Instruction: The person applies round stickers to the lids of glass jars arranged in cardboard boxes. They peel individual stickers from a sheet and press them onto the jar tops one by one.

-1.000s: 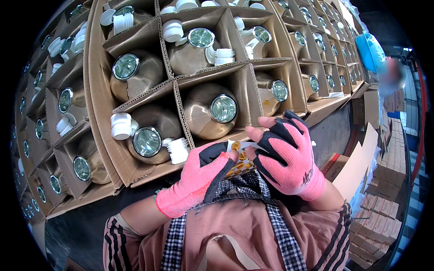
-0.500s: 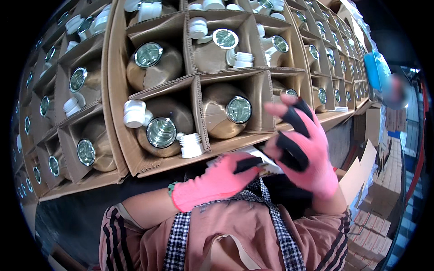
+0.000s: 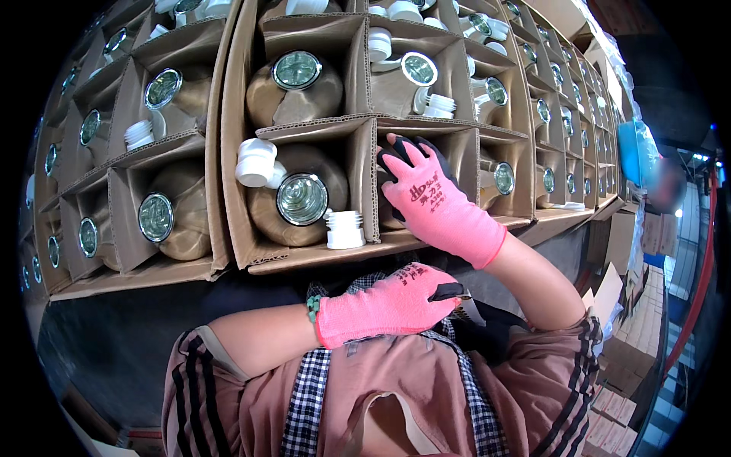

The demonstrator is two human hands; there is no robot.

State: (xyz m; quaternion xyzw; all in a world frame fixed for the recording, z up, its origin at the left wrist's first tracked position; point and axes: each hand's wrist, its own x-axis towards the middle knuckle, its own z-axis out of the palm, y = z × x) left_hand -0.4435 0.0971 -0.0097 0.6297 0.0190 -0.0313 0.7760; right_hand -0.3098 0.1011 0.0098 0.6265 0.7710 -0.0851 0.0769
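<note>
My right hand (image 3: 434, 194), in a pink glove with black fingertips, reaches into the front middle compartment. Its fingers curl over the top of a mirrored glass flask liner, whose mouth is hidden beneath the glove. Close to my chest, my left hand (image 3: 388, 303) is closed in a matching glove. From its thumb side sticks out a small pale sheet (image 3: 470, 311), only partly visible. Left of the right hand stands another flask liner (image 3: 302, 199), with a white plastic cap (image 3: 256, 162) and a white threaded part (image 3: 345, 230) beside it.
The cardboard carton (image 3: 236, 152) has upright dividers (image 3: 369, 183) between its liners. More divided cartons adjoin it on both sides. A blue object (image 3: 636, 152) and a blurred person (image 3: 665, 185) are at the far right. Stacked boxes (image 3: 636, 327) stand at the lower right.
My right hand has moved left and down from the air onto the front middle liner. My left hand has shifted slightly toward my chest. The cartons appear lower and further right in view.
</note>
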